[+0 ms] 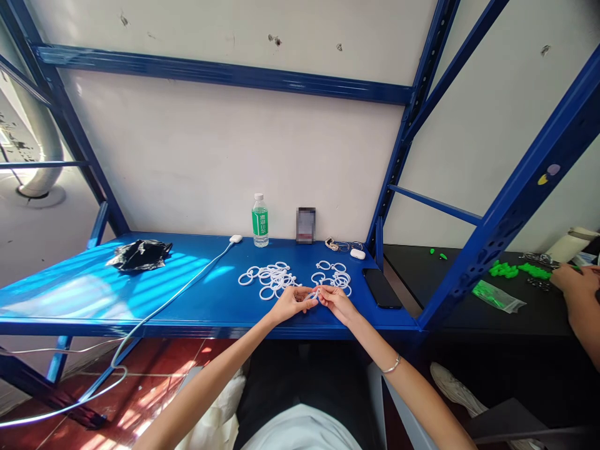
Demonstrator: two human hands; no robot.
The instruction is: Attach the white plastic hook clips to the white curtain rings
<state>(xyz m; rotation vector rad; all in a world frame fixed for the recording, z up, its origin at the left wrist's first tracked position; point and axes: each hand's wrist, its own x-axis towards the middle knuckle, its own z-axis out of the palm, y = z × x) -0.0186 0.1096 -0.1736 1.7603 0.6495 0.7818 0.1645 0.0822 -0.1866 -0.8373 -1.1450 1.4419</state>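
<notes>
My left hand (293, 301) and my right hand (336, 300) meet over the blue shelf (187, 300) near its front edge. Their fingertips pinch a small white plastic ring (315, 293) between them. Just behind my left hand lies a pile of several white rings (270, 277). A smaller group of white rings (334, 275) lies behind my right hand. A bracelet sits on my right wrist.
A water bottle (260, 220), a small upright card (305, 225), a white earbud case (357, 254), a black phone (381, 288), a white charger and cable (187, 284) and a crumpled black bag (139, 254) share the shelf. Another person's hand (575, 284) works by green parts (518, 270) at right.
</notes>
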